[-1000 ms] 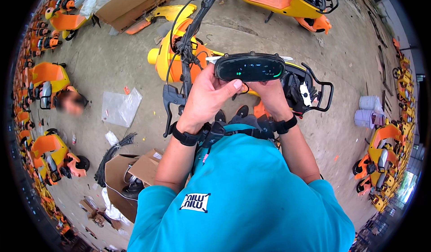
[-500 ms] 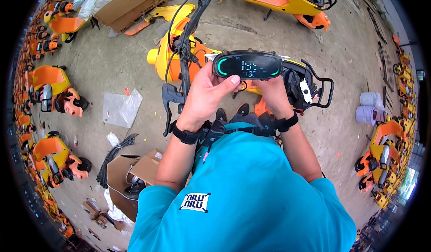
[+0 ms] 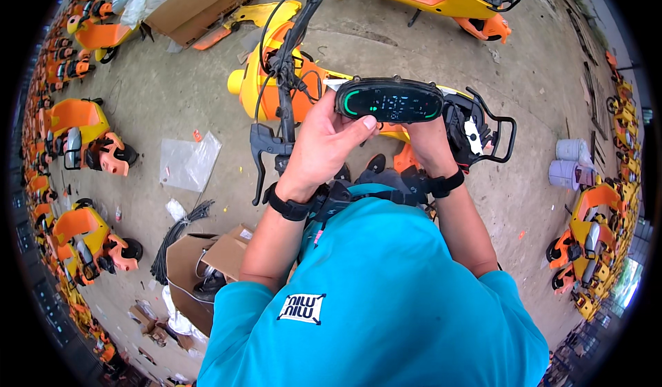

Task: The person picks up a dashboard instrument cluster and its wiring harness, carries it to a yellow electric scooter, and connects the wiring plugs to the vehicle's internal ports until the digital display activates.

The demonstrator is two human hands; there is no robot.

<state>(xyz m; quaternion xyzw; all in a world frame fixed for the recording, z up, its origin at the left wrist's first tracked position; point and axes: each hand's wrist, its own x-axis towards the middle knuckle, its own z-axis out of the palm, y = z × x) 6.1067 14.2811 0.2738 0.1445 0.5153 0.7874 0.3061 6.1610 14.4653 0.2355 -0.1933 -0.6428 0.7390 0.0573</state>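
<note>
A black, oval scooter instrument display (image 3: 393, 104) is lit, with green arcs at both ends and pale digits in the middle. My left hand (image 3: 325, 142) grips its left end, thumb along the lower front edge and fingers behind. At the lower right end, my right hand (image 3: 429, 142) holds it from underneath; most of those fingers are hidden behind the display. Just beyond and beneath stands a yellow and orange scooter (image 3: 249, 87). Its dark handlebar (image 3: 284, 97) with loose cables is left of my left hand, and a brake lever (image 3: 257, 170) hangs closer to me.
The scooter's black rear rack (image 3: 509, 139) juts out at right. An open cardboard box (image 3: 183, 270), a bundle of black cables (image 3: 165, 249) and a clear plastic sheet (image 3: 189, 161) lie at left. Buckets (image 3: 567, 173) stand far right. Parked scooters line both sides.
Both hands and the display have shifted slightly right in the picture, along with a small shift of the whole view. The lit marks on the display look different. The grip is the same.
</note>
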